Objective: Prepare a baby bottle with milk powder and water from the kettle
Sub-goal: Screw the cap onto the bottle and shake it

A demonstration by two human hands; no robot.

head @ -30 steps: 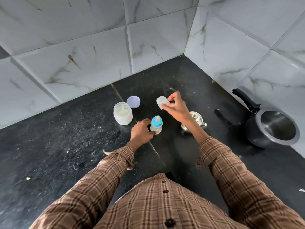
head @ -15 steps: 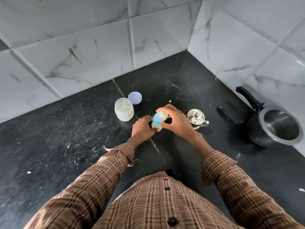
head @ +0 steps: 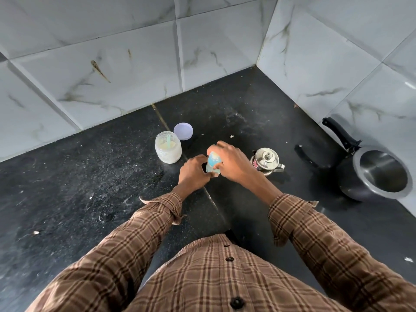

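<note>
Baby bottle (head: 213,163) stood upright on black counter (head: 90,188), blue top under a clear cap, both hands round it. Milk powder jar (head: 168,150) just left of it: open, translucent, pale powder inside with a green scoop. Its lilac lid (head: 183,131) lay flat just behind. Small steel kettle (head: 266,160) stood right of bottle, lid on.

Black-handled pressure cooker (head: 380,174) on dark countertop (head: 67,188); marbled wall tiles (head: 112,64)
</note>
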